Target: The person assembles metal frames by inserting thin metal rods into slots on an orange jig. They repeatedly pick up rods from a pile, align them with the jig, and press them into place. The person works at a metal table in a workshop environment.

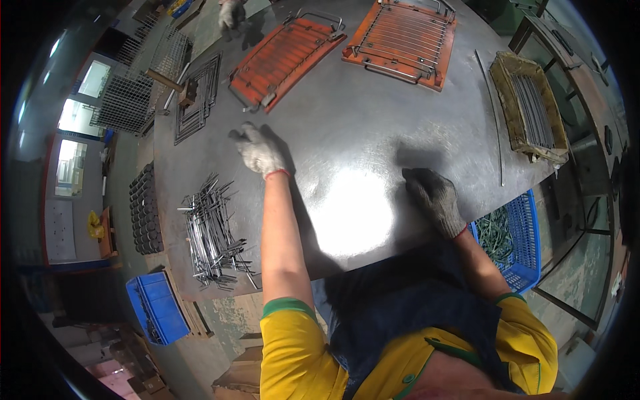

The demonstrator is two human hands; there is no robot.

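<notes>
Blue crate beside right hand

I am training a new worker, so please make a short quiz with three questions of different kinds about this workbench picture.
1. True or false: the left hand is gripping one of the orange jigs.
2. Multiple choice: the pile of bent metal wire parts lies (A) to the person's left, near the table edge; (B) inside the blue basket; (C) on the far orange jig.
3. Fill in: the right hand, in a dark glove, rests on the ____ metal table.

Key:
1. False; its fingers are apart from the jig, over bare table.
2. A
3. grey
</notes>
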